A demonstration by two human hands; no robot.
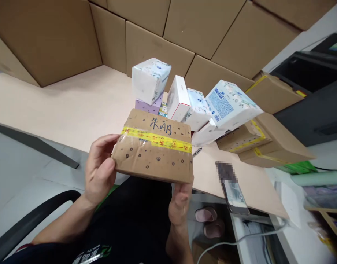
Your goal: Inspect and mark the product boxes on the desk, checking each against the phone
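Observation:
A brown cardboard box [154,161] is held up over the table's front edge, tilted so its top faces me. Yellow tape with red print crosses it, dark handwriting stands above the tape, and small dark circles dot the cardboard. My left hand [100,167] grips its left side, thumb on the front face. At the lower right corner, my right hand [181,201] is closed on the box from below; some of its fingers are hidden behind it. Just beyond the box are a tissue pack [149,80], a purple dotted box [148,106] and a white box [178,98].
More tissue packs [231,102] stand at the back right, beside taped cardboard boxes [248,137]. Large cartons [157,44] wall the table's far side. A phone [234,194] lies near the right front edge of the table [75,102]. A pen [197,152] is behind the held box.

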